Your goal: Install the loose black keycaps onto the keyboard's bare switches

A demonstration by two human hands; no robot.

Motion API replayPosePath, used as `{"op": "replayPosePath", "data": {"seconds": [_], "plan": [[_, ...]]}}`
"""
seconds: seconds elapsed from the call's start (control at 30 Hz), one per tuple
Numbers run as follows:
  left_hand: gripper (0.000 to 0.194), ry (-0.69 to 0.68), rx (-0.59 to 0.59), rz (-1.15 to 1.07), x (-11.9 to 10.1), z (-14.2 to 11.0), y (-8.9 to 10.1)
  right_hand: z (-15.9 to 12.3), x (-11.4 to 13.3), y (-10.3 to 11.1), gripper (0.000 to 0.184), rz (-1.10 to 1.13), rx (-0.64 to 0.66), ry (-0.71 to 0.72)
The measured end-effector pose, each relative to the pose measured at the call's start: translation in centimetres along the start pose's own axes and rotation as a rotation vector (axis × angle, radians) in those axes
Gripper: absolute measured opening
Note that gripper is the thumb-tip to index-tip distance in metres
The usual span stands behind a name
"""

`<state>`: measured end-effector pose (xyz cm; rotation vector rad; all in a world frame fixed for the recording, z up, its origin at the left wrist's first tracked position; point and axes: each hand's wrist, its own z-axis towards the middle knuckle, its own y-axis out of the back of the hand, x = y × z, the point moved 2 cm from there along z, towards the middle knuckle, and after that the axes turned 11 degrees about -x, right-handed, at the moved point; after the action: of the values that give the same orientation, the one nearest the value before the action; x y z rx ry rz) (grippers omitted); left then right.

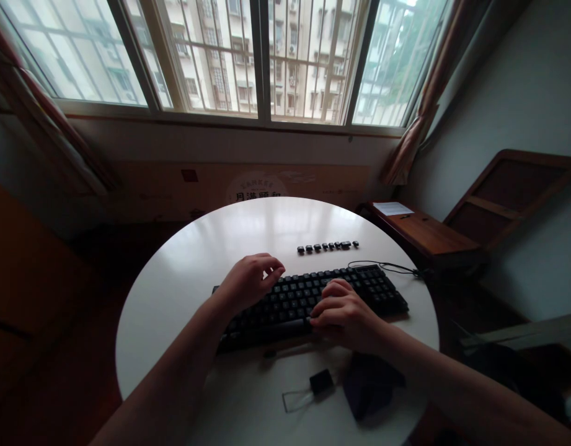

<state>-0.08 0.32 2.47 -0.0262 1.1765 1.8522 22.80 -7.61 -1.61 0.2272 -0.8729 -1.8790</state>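
Note:
A black keyboard [289, 301] lies on a round white table [164, 310]. My left hand [252, 280] hovers over its upper left part, with thumb and fingertips brought together; whatever may be between them is too small to make out. At the keyboard's front edge, right of the space bar, my right hand [343, 314] is closed with its fingers pinched at the keys, and its grip is hidden. Behind the keyboard, several loose black keycaps [324, 246] stand in a row. A thin stick with a dark tip [270, 354] lies partly under my right hand.
Near the front of the table are a black block with a wire loop [321, 383] and a dark cloth [371, 387]. The keyboard cable [397, 268] runs off at the right. A wooden side table [434, 235] with paper stands beyond, beneath the window.

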Motion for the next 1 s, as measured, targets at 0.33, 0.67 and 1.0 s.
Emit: {"op": "replayPosePath", "data": {"seconds": [0.33,0.67,1.0], "plan": [[0.035,-0.139,0.145,0.069,-1.7,-0.8,-1.6,0.0,-0.2,0.6,0.009,0.011,0.055,-0.091],[0.077,-0.161,0.311,0.113,-2.4,-1.9,-3.1,-0.2,-0.7,0.9,0.01,0.056,0.126,-0.13],[0.085,-0.16,0.353,0.107,-2.5,-1.8,-3.4,-0.3,-0.5,1.0,0.011,-0.006,0.148,-0.164]]}}
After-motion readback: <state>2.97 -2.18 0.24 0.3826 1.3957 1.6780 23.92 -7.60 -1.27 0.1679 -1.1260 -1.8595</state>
